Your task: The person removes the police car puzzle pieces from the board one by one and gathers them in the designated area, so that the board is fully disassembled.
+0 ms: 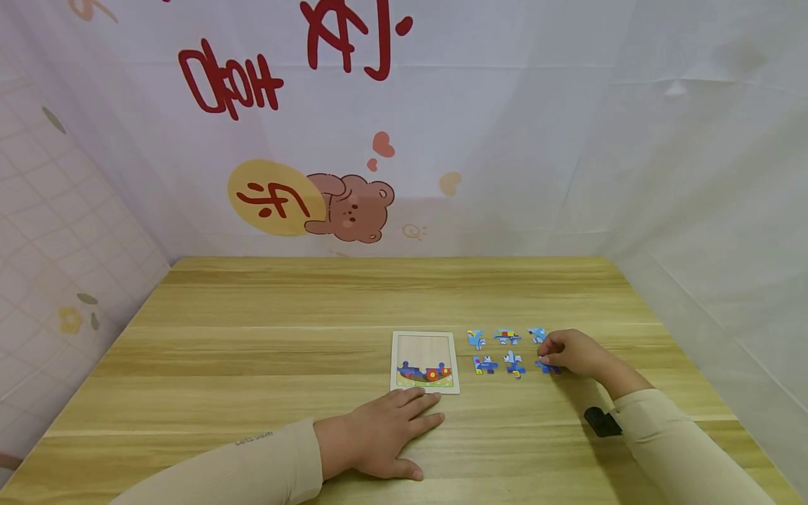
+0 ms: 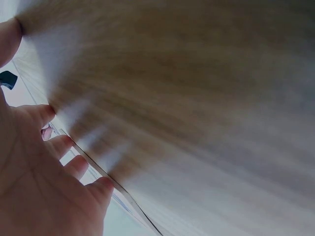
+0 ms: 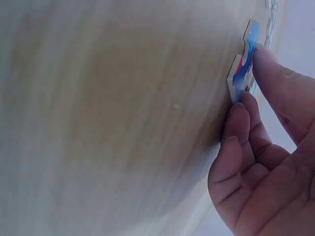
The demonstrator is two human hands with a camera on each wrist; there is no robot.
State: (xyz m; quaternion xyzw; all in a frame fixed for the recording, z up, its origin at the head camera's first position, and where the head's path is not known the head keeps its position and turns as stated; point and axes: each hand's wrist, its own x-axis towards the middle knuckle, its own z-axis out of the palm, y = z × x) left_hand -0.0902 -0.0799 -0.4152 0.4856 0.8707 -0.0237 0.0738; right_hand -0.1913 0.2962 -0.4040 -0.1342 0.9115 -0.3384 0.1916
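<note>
From my head camera I see a pale-framed, rectangular wooden puzzle tray [image 1: 424, 348] right of centre in the lower half of the frame, on a yellowish wood-grain bench [image 1: 252, 351]. Joined blue and red picture pieces [image 1: 432, 374] fill its lower part; pale wood shows above them. My left hand [image 1: 381, 433] lies below it with its grip spread, and the left wrist view adds the fingertips lined up along the tray's edge. Loose blue-and-white puzzle pieces [image 1: 508, 336] sit in two rows right of the tray. My right hand [image 1: 573, 353] hides part of the lower right one, but the right wrist view shows the grip pinching that blue, red-marked wooden piece [image 3: 240, 77] between thumb and fingertips, its pale cut edge visible at upper right.
</note>
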